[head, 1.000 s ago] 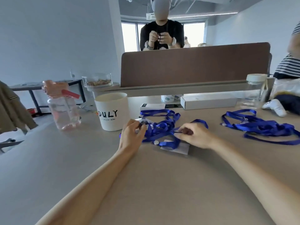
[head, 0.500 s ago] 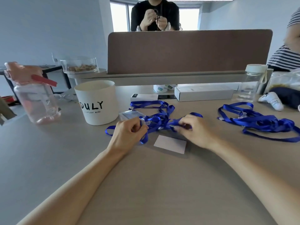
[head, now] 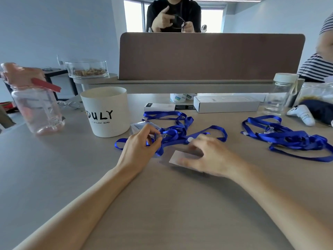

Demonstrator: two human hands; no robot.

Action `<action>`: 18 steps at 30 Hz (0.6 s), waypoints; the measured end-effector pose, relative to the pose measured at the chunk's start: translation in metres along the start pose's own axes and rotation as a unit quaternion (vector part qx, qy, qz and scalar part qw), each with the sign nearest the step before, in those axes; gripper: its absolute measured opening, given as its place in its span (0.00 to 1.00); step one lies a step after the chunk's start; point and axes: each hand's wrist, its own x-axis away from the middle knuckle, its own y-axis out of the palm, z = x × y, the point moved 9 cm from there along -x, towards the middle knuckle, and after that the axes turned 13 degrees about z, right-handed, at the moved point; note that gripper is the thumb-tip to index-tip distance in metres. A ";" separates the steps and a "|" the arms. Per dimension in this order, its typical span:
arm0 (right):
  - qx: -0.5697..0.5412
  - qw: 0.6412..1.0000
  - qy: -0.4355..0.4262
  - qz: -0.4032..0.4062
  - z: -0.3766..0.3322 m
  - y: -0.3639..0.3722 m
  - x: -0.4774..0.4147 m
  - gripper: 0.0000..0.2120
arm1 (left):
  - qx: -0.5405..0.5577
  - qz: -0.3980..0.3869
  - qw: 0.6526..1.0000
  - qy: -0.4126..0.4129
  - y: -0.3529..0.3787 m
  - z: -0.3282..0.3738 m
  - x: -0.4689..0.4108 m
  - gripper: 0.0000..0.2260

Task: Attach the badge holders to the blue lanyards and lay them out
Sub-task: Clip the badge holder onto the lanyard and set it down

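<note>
Cup (head: 106, 112) reads "DULY" | left hand (head: 138, 147) pinches blue lanyard (head: 180, 130) | right hand (head: 212, 157), blurred, spread over badge holder (head: 182, 156)

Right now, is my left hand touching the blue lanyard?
Touching. The head view shows the left hand with its fingertips pinched on the blue lanyard near the clip end.
</note>
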 end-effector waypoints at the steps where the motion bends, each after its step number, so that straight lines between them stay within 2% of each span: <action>1: 0.009 0.999 0.001 -0.034 -0.002 0.007 0.002 0.33 | -0.006 -0.006 1.000 0.000 0.001 -0.001 0.001 0.03; 12: -0.092 0.984 0.074 -0.133 -0.003 0.020 0.001 0.28 | -0.039 -0.045 0.998 0.009 0.008 -0.002 0.002 0.05; 15: -0.115 0.975 0.083 -0.170 -0.003 0.021 0.006 0.31 | -0.043 -0.042 0.998 -0.031 0.007 -0.010 0.002 0.03; 18: -0.109 0.968 0.095 -0.204 -0.002 0.020 0.012 0.40 | -0.027 -0.053 0.995 -0.076 0.007 -0.016 0.004 0.05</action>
